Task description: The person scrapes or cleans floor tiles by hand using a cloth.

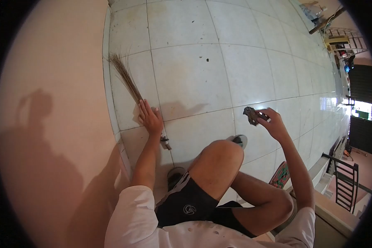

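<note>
My left hand (151, 120) is on a stick broom (127, 78), its fingers lying along the bound part. The thin brown bristles fan out toward the wall at the upper left. The broom's butt end (166, 142) pokes out below my palm. Held out over the floor to the right, my right hand (273, 124) pinches a dark, crumpled piece (252, 115) that looks like a dried leaf or a scrap; its exact kind I cannot tell.
Pale floor tiles (190, 78) carry several small dark bits of debris (207, 60). A pink wall (66, 124) runs along the left. My bent knees and slippers (239, 141) are below my hands. A patterned red and green object (280, 175) and a dark metal rack (346, 182) stand at right.
</note>
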A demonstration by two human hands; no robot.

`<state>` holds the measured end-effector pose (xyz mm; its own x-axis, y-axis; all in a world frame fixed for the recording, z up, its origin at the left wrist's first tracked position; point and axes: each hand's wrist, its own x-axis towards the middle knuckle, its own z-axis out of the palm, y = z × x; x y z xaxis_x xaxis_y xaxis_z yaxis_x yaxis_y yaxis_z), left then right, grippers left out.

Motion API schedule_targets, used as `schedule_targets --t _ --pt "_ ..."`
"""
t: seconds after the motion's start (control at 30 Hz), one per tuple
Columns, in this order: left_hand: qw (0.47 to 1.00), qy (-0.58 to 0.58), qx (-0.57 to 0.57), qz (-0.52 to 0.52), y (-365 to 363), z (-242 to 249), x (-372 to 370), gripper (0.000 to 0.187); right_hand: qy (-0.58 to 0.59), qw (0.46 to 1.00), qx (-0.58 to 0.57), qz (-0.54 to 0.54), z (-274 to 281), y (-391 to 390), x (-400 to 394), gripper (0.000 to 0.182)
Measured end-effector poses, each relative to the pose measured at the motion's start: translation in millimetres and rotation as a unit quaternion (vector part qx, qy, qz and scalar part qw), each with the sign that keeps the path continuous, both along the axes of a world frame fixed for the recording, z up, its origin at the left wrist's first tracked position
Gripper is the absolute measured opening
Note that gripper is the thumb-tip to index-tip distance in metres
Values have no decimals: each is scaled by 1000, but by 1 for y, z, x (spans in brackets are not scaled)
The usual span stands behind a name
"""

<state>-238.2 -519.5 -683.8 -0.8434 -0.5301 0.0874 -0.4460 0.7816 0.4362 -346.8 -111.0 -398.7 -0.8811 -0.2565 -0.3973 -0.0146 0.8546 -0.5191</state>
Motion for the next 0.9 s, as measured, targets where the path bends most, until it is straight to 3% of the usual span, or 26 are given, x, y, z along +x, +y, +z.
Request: schedule_targets --t 0.13,0.27,0.37,0.43,0.53,0.77,0.83,0.9 --pt "1000 -23 -5 15 1 2 -3 66 -10 997 -67 34 -90 -37 17 43" --pt "1000 -2 -13 10 1 2 -2 66 -60 992 -34 106 -114 -64 47 41" --pt "1000 -4 -24 19 1 3 -5 65 -102 983 -2 155 -86 -62 35 33" --pt "1000 8 -26 8 -1 2 -2 65 -97 985 2 142 -75 -54 19 29" --pt "999 -26 -40 14 -1 1 -4 64 -48 998 22 37 -63 -47 -7 23" --pt "998 -18 -58 15 -2 -5 -3 64 5 997 -33 -69 -108 -54 -28 29" --pt "998 -26 -51 18 -2 -4 -7 62 -81 992 13 -95 -91 -87 -34 30" --pt "998 -38 -55 15 -2 -5 -7 61 -73 993 -28 -89 -122 -92 -37 30"
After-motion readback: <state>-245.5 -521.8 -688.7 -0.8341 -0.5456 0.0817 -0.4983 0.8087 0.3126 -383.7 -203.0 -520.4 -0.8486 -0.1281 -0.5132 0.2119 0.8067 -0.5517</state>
